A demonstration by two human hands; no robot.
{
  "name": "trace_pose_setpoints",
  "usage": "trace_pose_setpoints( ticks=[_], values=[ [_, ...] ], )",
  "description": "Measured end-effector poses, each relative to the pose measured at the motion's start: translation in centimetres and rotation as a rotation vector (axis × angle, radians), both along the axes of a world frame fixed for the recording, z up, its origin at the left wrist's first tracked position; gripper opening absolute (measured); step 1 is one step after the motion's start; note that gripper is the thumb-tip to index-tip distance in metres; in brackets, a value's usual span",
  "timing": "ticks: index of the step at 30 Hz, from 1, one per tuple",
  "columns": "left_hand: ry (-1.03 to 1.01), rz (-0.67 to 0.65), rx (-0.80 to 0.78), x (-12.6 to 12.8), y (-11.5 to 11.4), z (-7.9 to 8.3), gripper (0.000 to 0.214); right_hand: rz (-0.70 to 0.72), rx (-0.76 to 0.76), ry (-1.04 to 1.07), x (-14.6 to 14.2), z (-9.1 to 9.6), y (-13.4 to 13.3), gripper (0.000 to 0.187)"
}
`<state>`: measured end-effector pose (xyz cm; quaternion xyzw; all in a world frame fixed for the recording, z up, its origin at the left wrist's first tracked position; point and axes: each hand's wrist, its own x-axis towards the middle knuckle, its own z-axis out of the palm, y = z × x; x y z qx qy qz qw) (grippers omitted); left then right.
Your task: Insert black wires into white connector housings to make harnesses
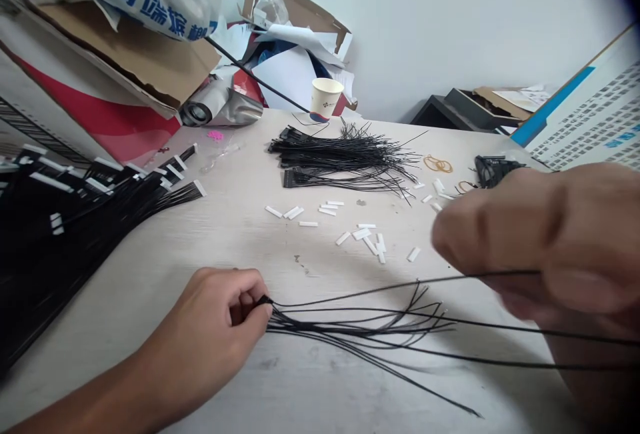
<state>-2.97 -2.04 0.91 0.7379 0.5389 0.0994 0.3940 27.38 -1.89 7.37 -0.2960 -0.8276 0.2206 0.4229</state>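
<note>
From the head camera I have the left hand [215, 334] at about 7 o'clock, its fingers [250, 294] closed tight on the gathered end of a loose bunch of thin black wires [360, 327]. A small dark tip pokes out by the fingertips, but whatever the wires end in is mostly hidden inside the grip. The bunch fans out toward 3 o'clock, just above the pale bench [250, 247], and its shadow falls across the surface.

The right hand [545, 241] fills 3 o'clock: blurred, very near the lens and cut off by the frame edge. Its fingers [450, 241] are curled and a few long wires run into it, yet I cannot tell whether it is gripping them.

Ahead at 12 o'clock lie two bundles of black wires with dark connectors [340, 157], and white plastic strips [325, 214] are scattered between them and the hands. At 9 o'clock a big heap of black wires tipped with white strips [75, 201] runs off the frame edge. Toward 2 o'clock sit rubber bands [438, 165] and a dark clump [495, 171] I can't make out — the right hand partly blocks it. A paper cup [326, 99] stands at the far edge of the bench, before crumpled paper [285, 74].
</note>
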Motion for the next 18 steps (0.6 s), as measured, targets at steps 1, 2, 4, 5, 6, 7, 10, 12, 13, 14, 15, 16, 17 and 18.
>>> trace_pose_setpoints(
  ticks=[1, 2, 4, 5, 6, 7, 10, 12, 13, 14, 15, 16, 17, 18],
  values=[
    [0.004, 0.002, 0.001, 0.0, 0.0, 0.0, 0.023, 0.007, -0.018, 0.041, -0.3, 0.1, -0.1, 0.035],
    [0.001, 0.005, -0.008, -0.1, 0.1, 0.0, 0.023, 0.03, -0.038, 0.076, -0.7, 0.1, -0.1, 0.029],
    [-0.015, 0.012, -0.032, -0.2, 0.2, 0.0, 0.023, -0.037, 0.039, -0.039, -1.6, -0.1, 0.0, 0.017],
    [-0.02, 0.014, -0.04, -0.2, 0.2, 0.0, 0.022, -0.089, 0.132, -0.16, -2.1, -0.4, 0.1, 0.014],
    [-0.021, 0.014, -0.049, -0.3, 0.2, 0.0, 0.022, -0.12, 0.206, -0.274, -2.6, -0.9, 0.2, 0.014],
    [-0.024, 0.017, -0.058, -0.3, 0.2, 0.0, 0.021, -0.122, 0.245, -0.336, -3.1, -1.5, 0.3, 0.017],
    [-0.049, 0.025, -0.083, -0.3, 0.3, 0.1, 0.021, -0.039, 0.056, -0.22, -4.3, -3.6, 0.5, 0.032],
    [-0.068, 0.026, -0.081, -0.2, 0.3, 0.2, 0.022, -0.069, -0.068, -0.115, -4.6, -4.4, 0.6, 0.044],
    [-0.074, 0.025, -0.076, -0.1, 0.3, 0.2, 0.023, -0.098, -0.093, -0.092, -4.5, -4.4, 0.6, 0.043],
    [-0.077, 0.025, -0.068, 0.0, 0.2, 0.3, 0.023, -0.12, -0.111, -0.062, -4.3, -4.3, 0.7, 0.038],
    [-0.076, 0.027, -0.054, 0.0, 0.2, 0.3, 0.024, -0.125, -0.139, 0.003, -4.0, -4.0, 0.7, 0.03],
    [-0.069, 0.027, -0.034, 0.1, 0.1, 0.4, 0.024, -0.117, -0.168, 0.085, -3.6, -3.6, 0.7, 0.021],
    [-0.051, 0.024, -0.001, 0.2, 0.0, 0.4, 0.024, -0.106, -0.189, 0.169, -3.3, -3.2, 0.7, 0.015],
    [-0.018, 0.013, 0.038, 0.2, -0.1, 0.5, 0.023, -0.107, -0.215, 0.252, -3.0, -2.9, 0.6, 0.01]
  ],
)
